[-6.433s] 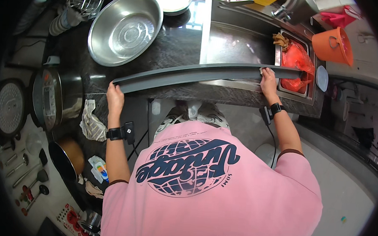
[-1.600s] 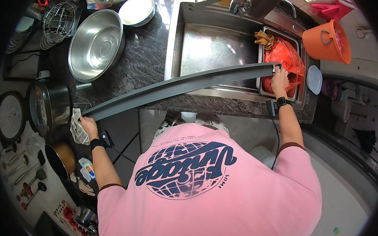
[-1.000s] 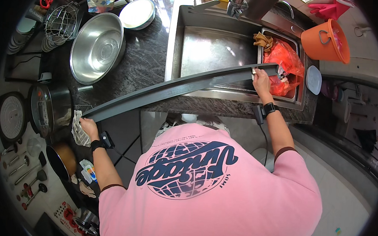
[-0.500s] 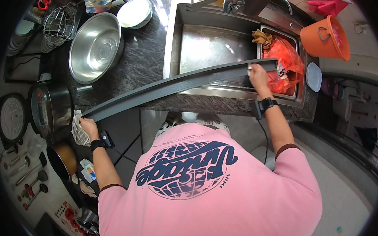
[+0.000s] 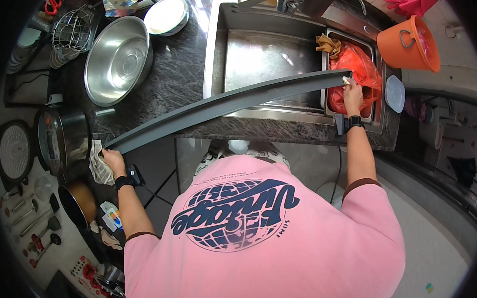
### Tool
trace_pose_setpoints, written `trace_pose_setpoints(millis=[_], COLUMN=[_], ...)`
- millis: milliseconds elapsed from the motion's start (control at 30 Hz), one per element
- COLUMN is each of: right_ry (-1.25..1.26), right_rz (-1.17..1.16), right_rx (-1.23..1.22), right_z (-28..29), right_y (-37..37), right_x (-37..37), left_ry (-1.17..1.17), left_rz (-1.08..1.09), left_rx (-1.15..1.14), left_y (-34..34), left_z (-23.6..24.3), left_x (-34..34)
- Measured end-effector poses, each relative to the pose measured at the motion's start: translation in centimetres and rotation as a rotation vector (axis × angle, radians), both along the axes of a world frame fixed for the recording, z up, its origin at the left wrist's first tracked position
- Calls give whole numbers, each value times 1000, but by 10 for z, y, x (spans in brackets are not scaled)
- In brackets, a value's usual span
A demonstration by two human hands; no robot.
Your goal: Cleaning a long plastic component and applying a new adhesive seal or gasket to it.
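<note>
A long grey channel-shaped strip [image 5: 230, 99] lies diagonally across the counter's front and the sink [image 5: 271, 48]. My left hand [image 5: 114, 160] grips its lower-left end, beside a crumpled striped cloth [image 5: 98, 169]. At the other end, my right hand [image 5: 352, 96] pinches a small white wad [image 5: 346, 81] against the strip. Beneath that end a red plastic bag [image 5: 361, 64] fills a steel tray in the sink's right part, with a brown cloth [image 5: 327, 46] at its upper left.
A steel basin [image 5: 116, 59] and white bowl [image 5: 166, 15] stand on the counter left of the sink [image 5: 217, 40]. An orange bucket [image 5: 403, 47] and pale lid [image 5: 394, 93] sit at the right. A cooker [image 5: 61, 139] and pan [image 5: 76, 205] are at my left.
The strip slants more than at first, its left end nearer me. My right hand slid leftward along it, then back right toward its end within the last half second. My left hand stayed.
</note>
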State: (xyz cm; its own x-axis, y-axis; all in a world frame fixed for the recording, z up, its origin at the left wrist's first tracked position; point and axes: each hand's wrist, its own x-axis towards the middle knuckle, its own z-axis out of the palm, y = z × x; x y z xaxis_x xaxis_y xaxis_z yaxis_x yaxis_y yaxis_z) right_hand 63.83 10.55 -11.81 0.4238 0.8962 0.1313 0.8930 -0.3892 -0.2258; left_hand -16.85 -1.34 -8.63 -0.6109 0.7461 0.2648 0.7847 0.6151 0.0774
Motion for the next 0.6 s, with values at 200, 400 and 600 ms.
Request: trace_pose_setpoints(millis=[200,400,600], right_ry=[15,-11,-198], right_rz=[-133,121,101], right_rx=[68,-6,-406], right_z=[-1,-38,10], right_y=[20,29,34], right_x=[-2,1,-22], left_ry=[-149,-81,-117], left_rz=[38,-18,29], left_rx=[-57,-57,-113], left_y=[6,2,8], left_z=[19,10,19], left_x=[12,-6,1])
